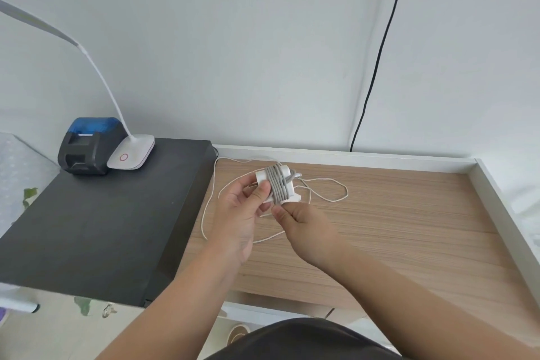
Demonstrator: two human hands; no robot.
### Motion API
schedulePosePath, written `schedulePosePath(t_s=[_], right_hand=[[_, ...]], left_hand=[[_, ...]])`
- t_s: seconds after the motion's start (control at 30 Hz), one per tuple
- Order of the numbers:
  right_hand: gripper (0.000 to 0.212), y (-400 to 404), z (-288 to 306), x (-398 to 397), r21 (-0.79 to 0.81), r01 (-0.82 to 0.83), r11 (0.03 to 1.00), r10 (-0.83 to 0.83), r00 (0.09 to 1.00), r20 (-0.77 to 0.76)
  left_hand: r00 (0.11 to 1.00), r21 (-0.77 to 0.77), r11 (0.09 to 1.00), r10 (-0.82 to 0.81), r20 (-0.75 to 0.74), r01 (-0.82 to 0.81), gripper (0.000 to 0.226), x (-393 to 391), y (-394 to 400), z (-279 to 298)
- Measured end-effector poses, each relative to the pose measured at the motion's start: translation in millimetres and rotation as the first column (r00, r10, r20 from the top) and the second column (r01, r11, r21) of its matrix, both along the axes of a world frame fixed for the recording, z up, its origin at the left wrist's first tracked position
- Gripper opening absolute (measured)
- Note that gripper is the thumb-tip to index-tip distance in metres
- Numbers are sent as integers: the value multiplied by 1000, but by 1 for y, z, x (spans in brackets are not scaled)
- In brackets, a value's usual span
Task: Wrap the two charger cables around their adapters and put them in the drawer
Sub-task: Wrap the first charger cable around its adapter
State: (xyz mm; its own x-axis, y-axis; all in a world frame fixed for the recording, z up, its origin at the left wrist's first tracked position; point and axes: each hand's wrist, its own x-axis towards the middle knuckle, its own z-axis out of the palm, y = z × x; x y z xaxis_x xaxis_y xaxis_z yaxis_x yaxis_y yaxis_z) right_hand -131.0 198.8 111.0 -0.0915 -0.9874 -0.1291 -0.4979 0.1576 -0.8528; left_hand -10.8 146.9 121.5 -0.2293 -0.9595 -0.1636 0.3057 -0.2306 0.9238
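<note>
A white square adapter (262, 179) is held above the wooden desk, with a grey cable (277, 184) wound several times round its middle. My left hand (238, 210) grips the adapter from the left, thumb pressed on its face. My right hand (295, 218) pinches the lower edge of the adapter at the grey coil. A thin white cable (330, 188) lies in loose loops on the desk behind and below my hands; its adapter is hidden. No drawer is visible.
The wooden desk (394, 228) has a raised white rim (496, 193) at the back and right. A black cabinet top (96, 228) on the left carries a black and blue printer (87, 146) and a white lamp (131, 153). A black wire (377, 67) hangs down the wall.
</note>
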Motion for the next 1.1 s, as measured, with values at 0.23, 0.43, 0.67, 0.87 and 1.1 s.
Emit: schedulePosePath(t_s=[0.23,0.43,0.67,0.87,1.1], right_hand=[[45,1,12,1,17,-7,1000,8,997,-72],[25,3,30,-5,-32,-157,987,146,963,-227],[18,-4,60,-26,-160,-295,942,192,865,-464],[13,-11,63,-35,-343,-325,881,120,856,-503],[6,-10,53,-41,-477,-190,858,80,967,-242]], left_hand=[[998,84,994,66,-23,-64,16,-1,-6,0],[982,-96,994,63,179,-47,35,8,-7,-1],[911,-297,955,109,397,15,37,19,0,-1],[849,-459,864,75,523,207,42,27,6,1],[841,-441,842,-27,541,310,40,33,6,15]])
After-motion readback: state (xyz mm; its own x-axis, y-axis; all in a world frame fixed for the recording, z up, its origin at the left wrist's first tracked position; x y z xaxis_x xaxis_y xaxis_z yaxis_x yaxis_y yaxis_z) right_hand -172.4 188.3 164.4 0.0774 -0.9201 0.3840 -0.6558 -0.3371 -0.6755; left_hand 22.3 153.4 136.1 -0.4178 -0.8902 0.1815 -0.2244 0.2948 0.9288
